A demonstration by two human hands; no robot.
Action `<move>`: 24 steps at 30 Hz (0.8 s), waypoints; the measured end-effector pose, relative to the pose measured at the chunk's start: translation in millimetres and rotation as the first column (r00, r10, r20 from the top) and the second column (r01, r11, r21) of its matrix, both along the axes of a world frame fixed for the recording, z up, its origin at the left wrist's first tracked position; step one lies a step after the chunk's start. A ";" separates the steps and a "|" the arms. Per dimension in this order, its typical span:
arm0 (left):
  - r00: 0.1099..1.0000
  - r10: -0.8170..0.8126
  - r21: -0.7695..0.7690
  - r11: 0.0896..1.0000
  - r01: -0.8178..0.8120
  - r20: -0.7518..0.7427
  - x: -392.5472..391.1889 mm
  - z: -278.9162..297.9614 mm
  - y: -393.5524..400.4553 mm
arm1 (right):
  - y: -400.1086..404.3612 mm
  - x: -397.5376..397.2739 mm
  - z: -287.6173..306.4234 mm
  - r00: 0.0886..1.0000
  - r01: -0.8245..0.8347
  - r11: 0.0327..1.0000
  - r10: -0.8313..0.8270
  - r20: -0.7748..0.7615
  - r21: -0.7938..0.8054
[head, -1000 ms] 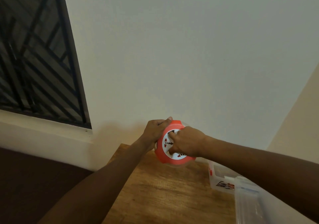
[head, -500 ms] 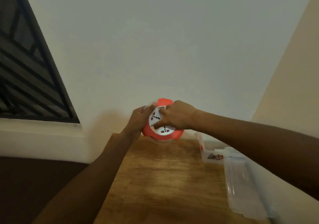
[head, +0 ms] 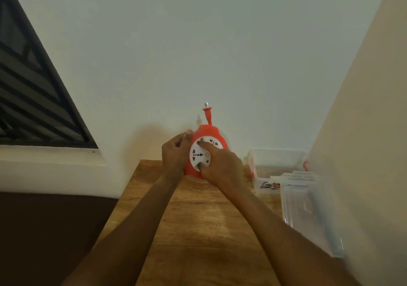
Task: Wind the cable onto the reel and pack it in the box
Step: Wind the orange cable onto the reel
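Both forearms reach forward over the wooden tabletop (head: 198,230) to the reel (head: 206,153), held up above its far edge, near the wall. Right hand (head: 221,166) lies on the white socket face, fingers curled into it, likely to turn it and draw cable in. Left hand (head: 176,151) wraps the orange rim to steady it. Right of the reel, the clear box (head: 275,160) sits open, lid (head: 308,215) nearer. Beyond the reel, the orange plug (head: 207,115) sticks up, so winding looks nearly finished.

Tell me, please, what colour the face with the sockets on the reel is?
White, set in the orange reel; the head view shows it.
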State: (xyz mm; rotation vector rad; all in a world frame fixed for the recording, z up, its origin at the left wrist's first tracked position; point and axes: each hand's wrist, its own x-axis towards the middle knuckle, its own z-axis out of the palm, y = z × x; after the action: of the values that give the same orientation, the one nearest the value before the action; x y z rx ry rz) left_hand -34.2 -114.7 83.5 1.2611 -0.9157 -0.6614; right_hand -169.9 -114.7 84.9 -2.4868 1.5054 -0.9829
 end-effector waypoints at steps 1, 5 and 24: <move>1.000 -0.024 0.025 0.999 0.023 0.013 -0.6 -4.3 4.3 | 4.1 -1.8 -10.3 1.000 0.008 1.000 -0.009 0.014 0.019; 0.997 -0.064 0.076 0.995 0.067 -0.045 -8.3 -17.1 22.1 | 9.0 -13.1 -27.6 0.999 -0.020 0.998 0.022 -0.035 0.052; 0.945 -0.078 0.287 0.942 0.174 -0.318 -27.0 -50.3 83.3 | -28.7 -38.4 -5.0 0.800 -0.576 0.637 0.311 0.513 0.512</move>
State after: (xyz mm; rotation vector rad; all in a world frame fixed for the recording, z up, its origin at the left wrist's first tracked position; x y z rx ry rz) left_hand -61.2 -31.4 33.1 1.3368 -0.6563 -1.1052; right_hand -208.3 -143.4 79.9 -1.8612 0.8111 -0.6350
